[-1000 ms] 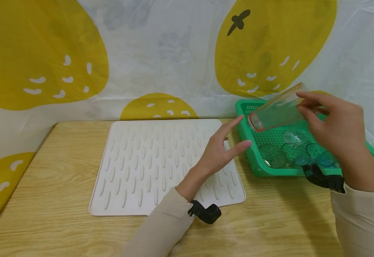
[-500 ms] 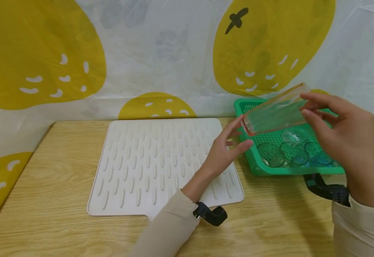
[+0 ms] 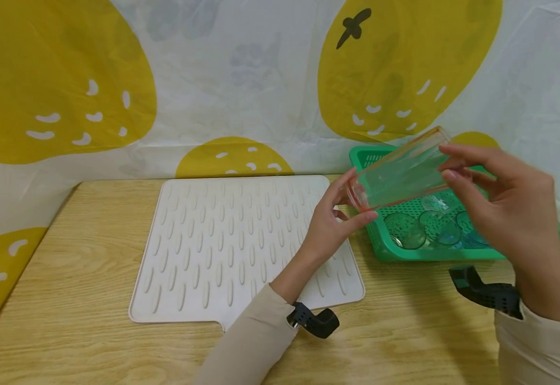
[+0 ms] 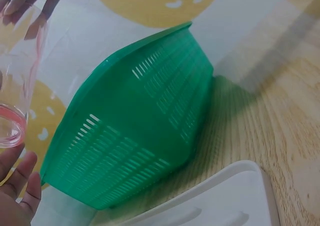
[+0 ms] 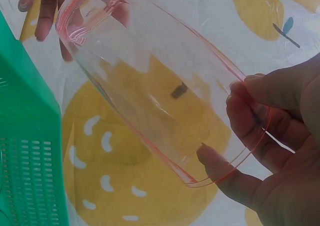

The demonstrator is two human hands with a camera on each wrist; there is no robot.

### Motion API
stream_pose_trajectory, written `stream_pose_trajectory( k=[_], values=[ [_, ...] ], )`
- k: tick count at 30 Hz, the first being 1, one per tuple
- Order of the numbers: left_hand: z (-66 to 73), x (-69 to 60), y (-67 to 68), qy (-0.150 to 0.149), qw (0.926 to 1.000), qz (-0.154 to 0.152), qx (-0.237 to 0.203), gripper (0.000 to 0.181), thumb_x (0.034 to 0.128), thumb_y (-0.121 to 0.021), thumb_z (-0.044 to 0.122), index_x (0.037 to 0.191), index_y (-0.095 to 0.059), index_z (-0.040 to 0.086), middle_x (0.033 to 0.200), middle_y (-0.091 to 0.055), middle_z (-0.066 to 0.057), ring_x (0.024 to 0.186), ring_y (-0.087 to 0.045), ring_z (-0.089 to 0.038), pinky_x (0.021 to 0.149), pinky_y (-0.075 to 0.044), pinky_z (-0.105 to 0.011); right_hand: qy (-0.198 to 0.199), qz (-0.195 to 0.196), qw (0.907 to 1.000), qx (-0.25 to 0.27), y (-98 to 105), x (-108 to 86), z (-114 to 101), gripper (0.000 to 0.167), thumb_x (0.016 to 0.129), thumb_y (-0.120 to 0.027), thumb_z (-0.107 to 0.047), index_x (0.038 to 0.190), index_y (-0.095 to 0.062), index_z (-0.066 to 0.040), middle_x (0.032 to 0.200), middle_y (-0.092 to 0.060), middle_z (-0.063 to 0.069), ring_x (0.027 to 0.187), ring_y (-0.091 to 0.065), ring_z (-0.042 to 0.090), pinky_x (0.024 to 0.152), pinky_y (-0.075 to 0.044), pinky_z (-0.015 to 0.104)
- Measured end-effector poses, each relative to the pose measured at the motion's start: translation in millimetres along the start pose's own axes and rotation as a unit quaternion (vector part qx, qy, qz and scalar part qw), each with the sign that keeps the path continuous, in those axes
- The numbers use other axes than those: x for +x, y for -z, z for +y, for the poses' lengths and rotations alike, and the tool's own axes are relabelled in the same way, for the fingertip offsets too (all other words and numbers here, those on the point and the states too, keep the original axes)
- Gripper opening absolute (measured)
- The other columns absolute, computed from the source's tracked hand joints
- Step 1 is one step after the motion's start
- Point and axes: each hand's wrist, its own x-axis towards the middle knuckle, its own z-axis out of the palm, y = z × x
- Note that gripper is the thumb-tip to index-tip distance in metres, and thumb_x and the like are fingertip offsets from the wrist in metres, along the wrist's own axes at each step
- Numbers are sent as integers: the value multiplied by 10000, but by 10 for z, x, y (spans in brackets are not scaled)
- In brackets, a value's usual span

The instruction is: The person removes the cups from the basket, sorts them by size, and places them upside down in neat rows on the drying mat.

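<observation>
A clear, pink-tinted drinking glass (image 3: 400,174) is held tilted above the near-left part of the green basket (image 3: 381,251), its thick base toward the left. My right hand (image 3: 511,198) pinches its rim; in the right wrist view the thumb and fingers (image 5: 250,181) sit on both sides of the rim. At the other end, my left hand (image 3: 328,219) has its thumb and fingers around the base. In the left wrist view, its curled fingers (image 4: 20,178) lie by the base, and the thumb is out of sight.
Several clear and bluish glasses (image 3: 436,227) lie in the basket. A white ribbed drying mat (image 3: 212,240) lies on the wooden table (image 3: 92,278) left of the basket. Behind hangs a white cloth (image 3: 241,80) with yellow fruit prints.
The glass has moved left and slightly down in my right hand, and its base has come between my left hand's thumb and fingers. The left hand has shifted little.
</observation>
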Motion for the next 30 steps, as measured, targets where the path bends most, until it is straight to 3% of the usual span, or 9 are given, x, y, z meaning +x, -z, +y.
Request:
stream_pose_trajectory(
  k=[5, 11, 14, 16, 19, 21, 25, 30],
  values=[
    [-18, -14, 18, -108, 9998, 13, 191, 662, 842, -745, 102, 1408, -421, 215, 1135, -616, -4, 905, -545, -99, 645, -408, -226, 92, -89, 9999, 55, -32, -26, 6, 382, 836, -609, 176, 1191, -647, 38, 958, -659, 26, 906, -576, 102, 853, -449, 158],
    [-35, -49, 124, -293, 9990, 174, 291, 638, 781, -798, 94, 1348, -520, 186, 992, -669, -10, 857, -567, -184, 588, -358, -236, 218, -207, 9984, -478, -35, -84, 85, 396, 856, -648, 94, 1233, -644, -26, 1026, -602, -193, 1010, -538, -25, 946, -374, 132],
    [-9, -78, 193, -273, 9978, 378, 478, 622, 765, -816, 111, 1324, -556, 192, 945, -660, -8, 838, -544, -235, 581, -338, -239, 456, -253, 9949, -858, -58, -113, 121, 382, 865, -676, 24, 1237, -649, -57, 1019, -591, -198, 1006, -503, -80, 850, -367, 94],
    [12, -107, 230, -179, 9970, 446, 600, 607, 768, -818, 138, 1315, -566, 208, 921, -635, -8, 838, -528, -238, 584, -328, -240, 583, -313, 9932, -961, -72, -127, 132, 374, 871, -682, -6, 1239, -648, -62, 1023, -621, -124, 1018, -498, -85, 799, -354, 98],
    [32, -146, 272, -101, 9960, 471, 755, 593, 773, -819, 177, 1309, -572, 231, 949, -634, 0, 834, -512, -216, 599, -320, -265, 826, -411, 9897, -1095, -77, -135, 130, 348, 884, -695, -94, 1227, -652, -53, 1066, -635, 29, 1073, -504, -10, 760, -328, 115],
    [37, -163, 303, -117, 9951, 497, 841, 586, 768, -823, 192, 1300, -581, 231, 952, -638, 5, 824, -508, -215, 610, -321, -286, 985, -522, 9870, -1158, -71, -127, 125, 369, 920, -661, -259, 1222, -650, -48, 1123, -613, 108, 1125, -510, 114, 819, -319, 107],
    [56, -187, 379, -152, 9935, 582, 970, 583, 748, -839, 193, 1278, -599, 227, 922, -640, 20, 794, -497, -205, 619, -318, -309, 1399, -754, 9775, -1387, -82, -104, 100, 620, 920, -499, -565, 1212, -640, -36, 1217, -556, 175, 1128, -499, 336, 808, -318, 97],
    [118, -214, 476, -165, 9921, 567, 1108, 582, 740, -843, 192, 1269, -602, 233, 900, -635, 42, 776, -482, -191, 615, -325, -312, 1975, -967, 9640, -1498, -126, -63, 25, 657, 939, -432, -593, 1208, -637, -29, 1264, -541, 194, 1123, -506, 380, 752, -342, 125]
  ],
)
